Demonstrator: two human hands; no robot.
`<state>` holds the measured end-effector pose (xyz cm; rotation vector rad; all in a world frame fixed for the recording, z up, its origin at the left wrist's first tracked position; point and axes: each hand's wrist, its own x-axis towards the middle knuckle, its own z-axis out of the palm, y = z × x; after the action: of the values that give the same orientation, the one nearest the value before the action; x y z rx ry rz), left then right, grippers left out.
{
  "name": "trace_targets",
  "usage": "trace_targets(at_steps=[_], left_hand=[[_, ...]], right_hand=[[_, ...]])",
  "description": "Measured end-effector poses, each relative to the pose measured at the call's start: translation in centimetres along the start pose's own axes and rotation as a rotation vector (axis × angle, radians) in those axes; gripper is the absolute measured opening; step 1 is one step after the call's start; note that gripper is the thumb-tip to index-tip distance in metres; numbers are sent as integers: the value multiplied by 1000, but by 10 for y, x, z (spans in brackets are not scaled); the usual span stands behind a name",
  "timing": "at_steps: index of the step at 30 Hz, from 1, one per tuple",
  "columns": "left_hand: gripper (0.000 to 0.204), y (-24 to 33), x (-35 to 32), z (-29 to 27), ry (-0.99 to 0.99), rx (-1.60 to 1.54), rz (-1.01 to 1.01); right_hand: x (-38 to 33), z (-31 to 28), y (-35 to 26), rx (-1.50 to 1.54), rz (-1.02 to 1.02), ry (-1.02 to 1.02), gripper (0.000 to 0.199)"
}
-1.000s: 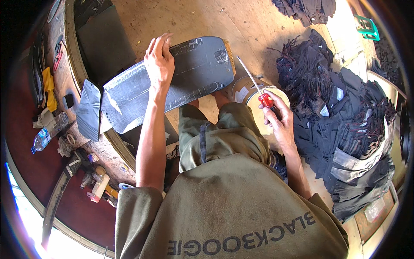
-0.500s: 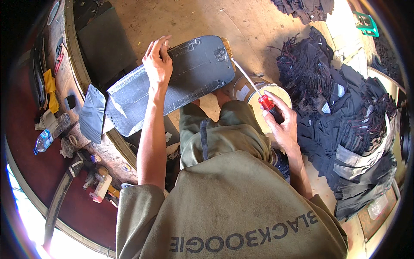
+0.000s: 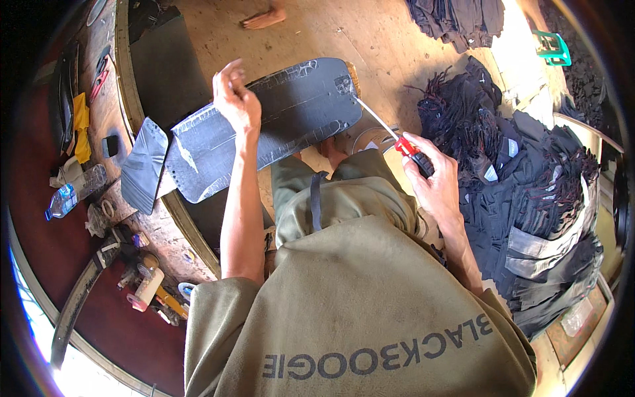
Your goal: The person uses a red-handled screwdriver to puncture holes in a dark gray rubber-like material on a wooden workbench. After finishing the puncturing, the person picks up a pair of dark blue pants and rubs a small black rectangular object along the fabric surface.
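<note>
A long dark board [image 3: 291, 112] with rounded ends and taped, scuffed edges lies slantwise across my knees, its left end reaching a wooden table. My right hand [image 3: 433, 175] grips a screwdriver [image 3: 409, 151] by its red and black handle. The shaft slants up to the left, its tip at the board's right end beside a worn patch; whether it touches there I cannot tell. Over the board's far edge is my left hand [image 3: 237, 102], fingers loosely bent and apart, with nothing visible in them. A folded black sheet [image 3: 144, 165] is next to the board's left end.
Dark garments [image 3: 522, 192] are heaped at the right, with another pile [image 3: 456, 23] farther off. A round tin [image 3: 372, 139] stands by my knees. Scissors [image 3: 100, 78], a plastic bottle [image 3: 63, 200] and tape rolls lie on the left table. Someone's bare foot [image 3: 264, 18] shows at the top.
A bare foot has come into view at the top. My left hand's fingers have curled more. The screwdriver tip sits slightly nearer on the board's right end, and my legs cover more of the tin.
</note>
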<state>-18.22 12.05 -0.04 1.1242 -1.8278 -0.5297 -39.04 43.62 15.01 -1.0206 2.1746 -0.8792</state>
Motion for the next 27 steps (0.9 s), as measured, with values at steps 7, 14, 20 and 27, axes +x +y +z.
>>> trace_targets(at_steps=[7, 14, 20, 27], left_hand=[[23, -25, -16, -52, 50, 35, -150], [21, -33, -14, -49, 17, 102, -92], [19, -30, -14, -49, 16, 77, -95], [18, -30, -15, -48, -7, 77, -121]], right_hand=[[-1, 0, -10, -46, -89, 56, 41], [4, 5, -14, -65, -67, 18, 41], [9, 1, -40, -73, 33, -46, 40], [72, -22, -78, -479, -85, -207, 33]])
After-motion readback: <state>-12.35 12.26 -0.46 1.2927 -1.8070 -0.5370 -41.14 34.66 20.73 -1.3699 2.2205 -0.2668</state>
